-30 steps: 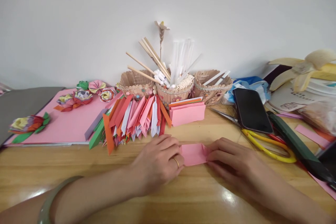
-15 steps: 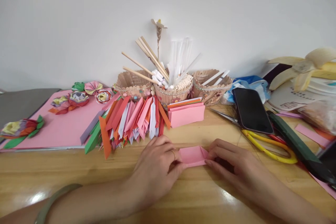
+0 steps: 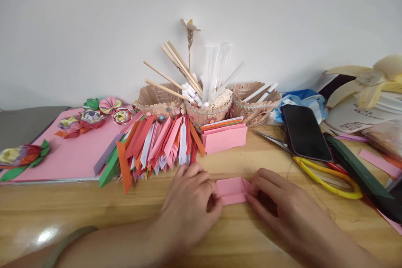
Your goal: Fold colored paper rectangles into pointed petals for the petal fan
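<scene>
A small pink sheet of folded paper (image 3: 232, 191) lies on the wooden table between my hands, with creased flaps along its near edge and at its right corner. My left hand (image 3: 193, 201), with a ring on one finger, pinches the paper's left end. At the right end, the thumb and fingers of my right hand (image 3: 278, 201) are closed on the folded corner. Behind the paper stands a stack of pink and orange paper slips (image 3: 224, 138). Many folded paper strips (image 3: 160, 142) in red, pink, orange and lilac are heaped left of that stack.
Decorated wooden baskets (image 3: 207, 115) with sticks and clear tubes stand against the wall. Paper flowers (image 3: 91, 117) rest on a pink sheet (image 3: 78, 155) at left. At right lie a phone (image 3: 306, 132), yellow-handled scissors (image 3: 329, 178), a green cutter (image 3: 361, 167) and a banana peel (image 3: 367, 79).
Both hands keep their grip on the pink paper. Its near flap now looks flatter. The view has shifted slightly.
</scene>
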Available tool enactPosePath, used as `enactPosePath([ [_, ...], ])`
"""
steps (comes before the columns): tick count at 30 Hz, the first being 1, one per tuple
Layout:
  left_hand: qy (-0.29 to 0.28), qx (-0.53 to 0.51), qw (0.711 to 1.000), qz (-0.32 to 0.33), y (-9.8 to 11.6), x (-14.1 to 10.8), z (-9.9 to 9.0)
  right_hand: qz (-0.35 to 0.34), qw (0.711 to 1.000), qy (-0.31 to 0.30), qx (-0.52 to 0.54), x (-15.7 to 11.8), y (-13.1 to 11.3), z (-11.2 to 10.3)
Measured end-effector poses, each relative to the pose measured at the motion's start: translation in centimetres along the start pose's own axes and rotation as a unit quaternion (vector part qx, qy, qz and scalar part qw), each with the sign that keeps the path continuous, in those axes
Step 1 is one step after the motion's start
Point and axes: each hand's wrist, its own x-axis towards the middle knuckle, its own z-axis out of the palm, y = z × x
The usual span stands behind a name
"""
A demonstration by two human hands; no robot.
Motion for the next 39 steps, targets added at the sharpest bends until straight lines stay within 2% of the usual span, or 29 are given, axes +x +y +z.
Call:
enactPosePath([
  [4,0.009,0.019,1.000,0.011,0.0,0.0,0.2,-0.001,1.000,0.008,-0.016,0.0,-0.1,0.1],
  [11,-0.009,0.040,0.999,0.027,-0.1,0.0,-0.2,-0.023,0.998,-0.035,0.042,0.2,0.5,-0.9],
  [14,-0.009,0.044,0.996,0.078,-0.2,-0.1,-0.3,-0.096,0.994,-0.038,0.040,0.3,0.7,-1.5],
  [18,0.028,0.054,0.986,0.155,-0.5,-0.4,0.1,-0.200,0.978,-0.039,-0.040,0.5,1.0,-2.0],
  [22,0.078,0.141,0.963,0.216,-0.7,-0.7,0.5,-0.226,0.970,-0.065,-0.058,0.4,1.7,-2.3],
  [24,0.085,0.164,0.951,0.247,-0.7,-0.9,0.3,-0.226,0.969,-0.086,-0.052,0.4,2.0,-2.7],
  [31,0.021,0.163,0.925,0.342,-1.3,-0.8,-1.5,-0.197,0.969,-0.148,-0.016,0.5,2.5,-4.4],
  [35,-0.026,0.171,0.914,0.368,-1.8,-0.7,-2.3,-0.178,0.968,-0.177,0.012,0.5,2.7,-4.7],
  [39,-0.041,0.152,0.911,0.382,-2.1,-0.6,-2.9,-0.179,0.966,-0.183,0.027,0.3,3.1,-4.7],
])
